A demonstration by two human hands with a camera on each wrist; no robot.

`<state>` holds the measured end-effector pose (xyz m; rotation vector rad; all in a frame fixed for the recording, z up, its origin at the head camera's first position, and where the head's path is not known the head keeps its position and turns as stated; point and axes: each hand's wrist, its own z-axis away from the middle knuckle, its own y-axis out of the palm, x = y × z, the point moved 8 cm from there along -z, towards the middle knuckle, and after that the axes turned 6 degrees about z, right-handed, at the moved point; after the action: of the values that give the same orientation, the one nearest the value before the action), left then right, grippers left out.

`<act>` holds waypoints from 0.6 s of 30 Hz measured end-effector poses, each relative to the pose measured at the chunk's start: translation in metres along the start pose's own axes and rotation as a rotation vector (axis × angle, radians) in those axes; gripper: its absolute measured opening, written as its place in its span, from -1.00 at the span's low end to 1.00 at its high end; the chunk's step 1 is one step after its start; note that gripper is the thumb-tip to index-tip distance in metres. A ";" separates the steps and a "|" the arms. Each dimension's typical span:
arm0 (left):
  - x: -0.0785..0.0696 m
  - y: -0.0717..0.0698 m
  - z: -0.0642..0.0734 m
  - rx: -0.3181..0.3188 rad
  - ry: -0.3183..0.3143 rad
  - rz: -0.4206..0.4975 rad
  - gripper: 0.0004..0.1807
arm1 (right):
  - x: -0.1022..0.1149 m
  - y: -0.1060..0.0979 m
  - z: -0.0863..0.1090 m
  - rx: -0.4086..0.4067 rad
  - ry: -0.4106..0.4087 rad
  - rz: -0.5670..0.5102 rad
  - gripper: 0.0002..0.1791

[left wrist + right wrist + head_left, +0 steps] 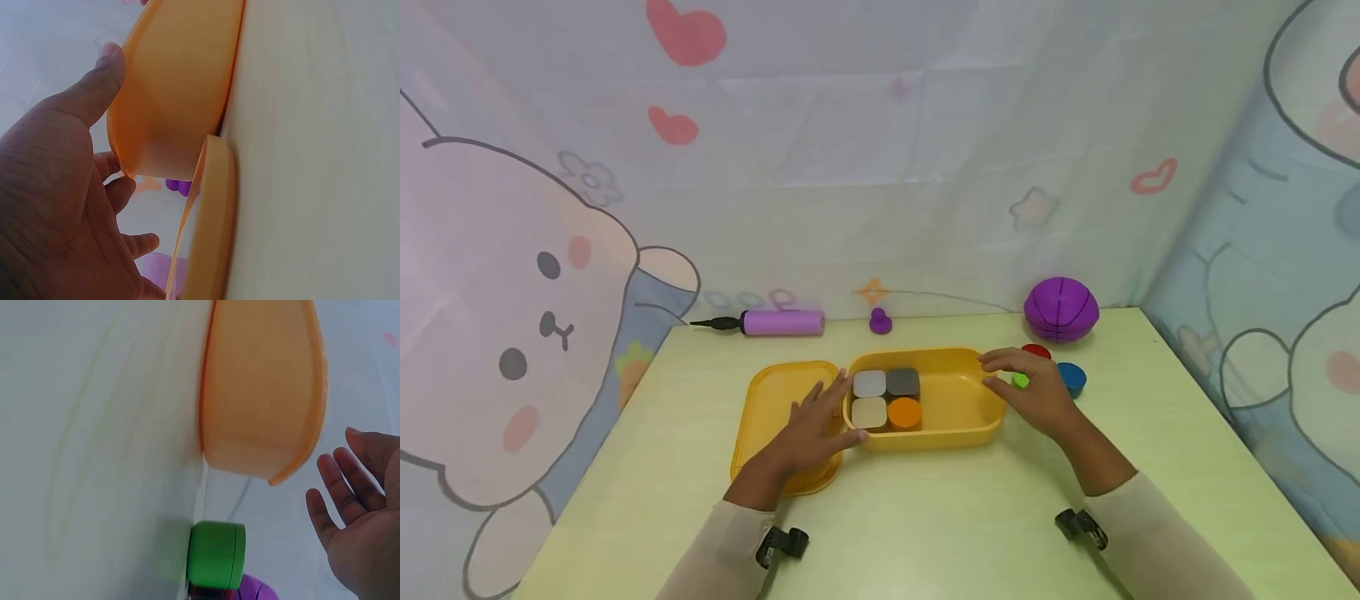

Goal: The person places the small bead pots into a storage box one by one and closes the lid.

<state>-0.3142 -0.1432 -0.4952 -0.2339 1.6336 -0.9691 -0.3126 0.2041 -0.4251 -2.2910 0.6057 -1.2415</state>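
A yellow plastic box stands in the middle of the table. In its left half sit a light grey piece, a dark grey piece, a cream piece and an orange round piece. My left hand rests at the box's left end, thumb on the rim and fingers spread. Beneath that hand lies a flat yellow lid, beside the box. My right hand hovers by the box's right end, fingers loosely bent and holding nothing; the right wrist view shows it apart from the rim.
Right of the box stand a green cylinder, a blue one and a red one. Along the back are a purple ball, a small purple knobbed object and a lilac hand pump. A printed cloth hangs behind.
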 end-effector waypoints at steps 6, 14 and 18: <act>-0.002 -0.003 0.000 -0.001 0.000 0.006 0.09 | -0.010 -0.016 0.005 -0.033 0.016 0.023 -0.83; 0.000 -0.001 0.001 0.002 -0.007 0.018 0.09 | -0.030 -0.035 0.015 -0.074 0.009 0.070 -0.80; 0.000 -0.002 0.002 0.001 -0.008 0.012 0.09 | -0.047 -0.041 0.021 -0.065 0.085 0.099 -0.77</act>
<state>-0.3132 -0.1458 -0.4935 -0.2265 1.6254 -0.9585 -0.3117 0.2677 -0.4414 -2.2404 0.7902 -1.2940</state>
